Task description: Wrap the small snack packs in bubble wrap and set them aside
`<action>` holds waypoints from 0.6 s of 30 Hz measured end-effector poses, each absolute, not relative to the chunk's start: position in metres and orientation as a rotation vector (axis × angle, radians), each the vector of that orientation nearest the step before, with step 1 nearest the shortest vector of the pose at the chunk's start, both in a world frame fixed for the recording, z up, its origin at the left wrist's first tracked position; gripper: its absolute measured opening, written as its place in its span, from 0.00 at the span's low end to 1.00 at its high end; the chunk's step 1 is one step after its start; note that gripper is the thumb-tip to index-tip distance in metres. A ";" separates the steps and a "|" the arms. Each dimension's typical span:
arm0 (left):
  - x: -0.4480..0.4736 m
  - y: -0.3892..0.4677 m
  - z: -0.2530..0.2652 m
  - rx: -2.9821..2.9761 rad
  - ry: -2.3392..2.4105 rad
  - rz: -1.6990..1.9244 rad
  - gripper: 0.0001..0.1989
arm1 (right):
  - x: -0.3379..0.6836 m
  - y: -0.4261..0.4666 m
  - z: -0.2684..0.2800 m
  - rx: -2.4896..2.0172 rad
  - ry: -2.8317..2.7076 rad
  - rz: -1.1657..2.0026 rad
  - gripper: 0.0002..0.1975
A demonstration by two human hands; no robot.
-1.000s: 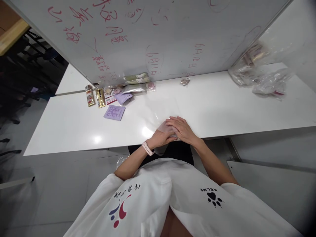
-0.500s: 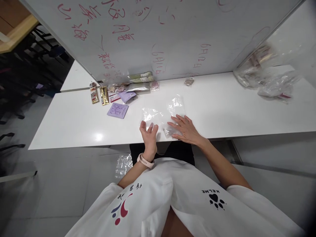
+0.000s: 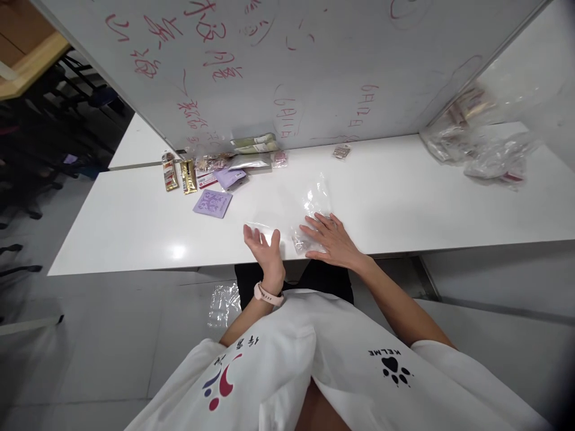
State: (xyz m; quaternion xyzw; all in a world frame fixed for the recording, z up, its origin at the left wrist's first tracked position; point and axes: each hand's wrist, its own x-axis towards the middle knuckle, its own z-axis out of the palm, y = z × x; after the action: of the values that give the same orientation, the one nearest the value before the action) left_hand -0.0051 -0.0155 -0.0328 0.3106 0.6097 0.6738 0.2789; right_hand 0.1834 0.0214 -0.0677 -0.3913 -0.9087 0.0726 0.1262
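Note:
My right hand (image 3: 332, 240) lies flat with fingers spread on a crumpled clear plastic bag (image 3: 317, 197), pressing it to the white table (image 3: 404, 197) near its front edge. To its left, my left hand (image 3: 265, 250) is turned partly palm up, with thumb and fingers apart and no firm grip showing. A thin, shiny edge of clear plastic (image 3: 259, 225) shows behind its fingers; whether the hand touches it I cannot tell. A purple packet (image 3: 212, 203) lies on the table to the left of that hand.
Along the whiteboard (image 3: 314, 72) lie a gold sachet (image 3: 189, 176), a red and gold sachet (image 3: 169, 173), green packets (image 3: 255, 143) and a small brown packet (image 3: 341, 151). Filled clear bags (image 3: 489, 155) stand at the right. More clear plastic (image 3: 224, 304) is below the table's edge.
My left hand has shifted slightly left and turned more palm up. The clear plastic beyond it now shows only as a thin edge. My right hand stays on its bag, sliding slightly left.

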 end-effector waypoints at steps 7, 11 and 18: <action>-0.006 0.006 -0.041 0.624 1.489 1.553 0.16 | 0.187 0.023 -0.068 -1.020 -2.670 0.205 0.30; 0.007 -0.009 -0.054 1.643 1.449 1.635 0.03 | 0.186 0.024 -0.075 -0.922 -2.663 0.265 0.31; -0.013 -0.028 -0.068 2.459 1.236 1.016 0.18 | 0.188 0.034 -0.089 -0.862 -2.531 0.408 0.31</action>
State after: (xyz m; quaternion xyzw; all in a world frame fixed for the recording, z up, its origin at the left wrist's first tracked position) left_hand -0.0126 -0.0278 -0.0679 0.8337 0.4190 0.3445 0.1036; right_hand 0.1876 0.0342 -0.0889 -0.3111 -0.9135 0.1472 0.2169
